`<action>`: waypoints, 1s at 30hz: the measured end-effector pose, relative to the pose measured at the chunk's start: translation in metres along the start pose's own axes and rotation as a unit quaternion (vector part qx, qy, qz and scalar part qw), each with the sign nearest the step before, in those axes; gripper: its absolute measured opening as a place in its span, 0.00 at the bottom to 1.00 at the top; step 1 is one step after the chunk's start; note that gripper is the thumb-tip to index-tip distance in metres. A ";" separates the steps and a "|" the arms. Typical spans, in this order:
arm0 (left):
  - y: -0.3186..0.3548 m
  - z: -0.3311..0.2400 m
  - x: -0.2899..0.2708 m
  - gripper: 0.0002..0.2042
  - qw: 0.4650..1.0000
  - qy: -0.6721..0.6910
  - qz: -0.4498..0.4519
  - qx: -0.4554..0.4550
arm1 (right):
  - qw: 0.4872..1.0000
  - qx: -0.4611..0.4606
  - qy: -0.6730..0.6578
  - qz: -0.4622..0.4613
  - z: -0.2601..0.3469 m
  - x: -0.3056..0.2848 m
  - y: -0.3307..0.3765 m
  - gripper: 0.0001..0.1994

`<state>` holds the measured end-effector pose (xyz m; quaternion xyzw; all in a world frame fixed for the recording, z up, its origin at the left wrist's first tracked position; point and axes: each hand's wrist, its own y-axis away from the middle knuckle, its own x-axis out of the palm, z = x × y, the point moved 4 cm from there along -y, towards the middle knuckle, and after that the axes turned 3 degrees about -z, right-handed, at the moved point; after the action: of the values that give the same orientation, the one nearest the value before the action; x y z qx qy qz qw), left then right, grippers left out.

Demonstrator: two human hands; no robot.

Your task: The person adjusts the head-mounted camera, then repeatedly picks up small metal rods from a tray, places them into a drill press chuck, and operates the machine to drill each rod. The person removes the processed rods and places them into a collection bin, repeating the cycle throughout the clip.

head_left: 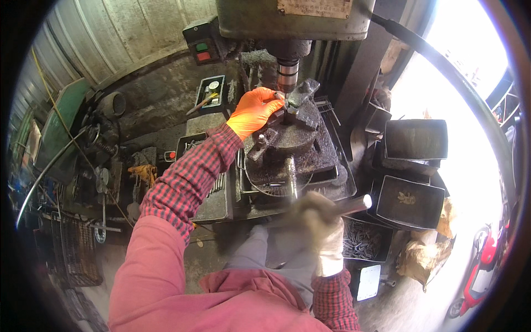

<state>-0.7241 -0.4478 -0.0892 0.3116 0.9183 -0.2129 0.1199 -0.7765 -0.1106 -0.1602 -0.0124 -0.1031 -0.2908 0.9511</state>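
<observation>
My left hand (251, 114), in an orange glove, is closed in a pinch at the top of a dark, grimy drill-press vise (290, 135). Its fingertips are just below and left of the drill chuck (287, 72); what they pinch is too small to make out. Nearer me, my right hand (323, 229), in a whitish glove, is smeared by motion. It is closed round a thick metal bar (354, 205) whose bright end sticks out to the right. A shiny metal rod (291, 176) runs from the vise toward this hand.
The drill press head (293, 22) hangs above. A switch box (202, 47) with green and red buttons is behind left. Dark metal trays (412, 206) stand at right, above a bin of small metal pieces (362, 240). A small tray (211, 91) holds a brush.
</observation>
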 end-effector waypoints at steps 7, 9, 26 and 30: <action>-0.010 0.006 -0.003 0.07 0.993 0.071 0.058 -0.074 | 0.998 -0.005 0.059 0.004 0.042 0.018 -0.006 0.28; -0.012 0.009 -0.004 0.07 0.990 0.086 0.072 -0.082 | 0.998 -0.032 0.024 -0.047 0.059 0.032 -0.001 0.27; -0.015 0.008 0.002 0.09 0.991 -0.080 0.107 -0.024 | 0.904 -0.091 0.409 0.085 -0.033 -0.006 0.005 0.13; -0.015 0.003 0.003 0.15 0.988 -0.129 0.087 0.012 | 0.897 -0.018 0.429 0.101 0.011 -0.009 0.028 0.08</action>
<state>-0.7357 -0.4584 -0.0885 0.3621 0.8616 -0.2514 0.2516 -0.7698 -0.0815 -0.1499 0.0862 0.3219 -0.1717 0.9271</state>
